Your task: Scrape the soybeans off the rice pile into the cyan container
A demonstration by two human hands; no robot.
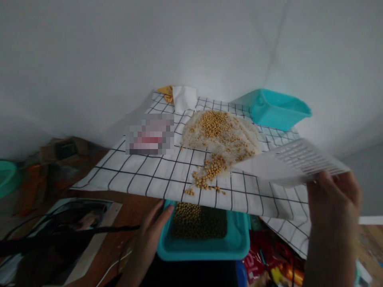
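My left hand (152, 233) grips the left rim of a teal plastic basin (203, 254), its thumb over the edge. Yellow beans (188, 211) and smaller dark green beans (199, 229) lie in that basin, just below the table's front edge. In my right hand (336, 197) is a white slotted plastic tray (295, 159), tilted above the right side of the checked cloth (143, 171). A mound of white grains (193, 137) topped with yellow beans (215, 122) sits mid-cloth. More beans (213, 166) trail from it toward the front edge, beside the tray.
A teal bin (278, 111) stands at the back right. White cloth or paper (184, 97) lies at the back, and a blurred-out flat item (151, 135) at the left. Cables and a framed panel (98, 243) are low on the left; red packets (263, 255) sit below right.
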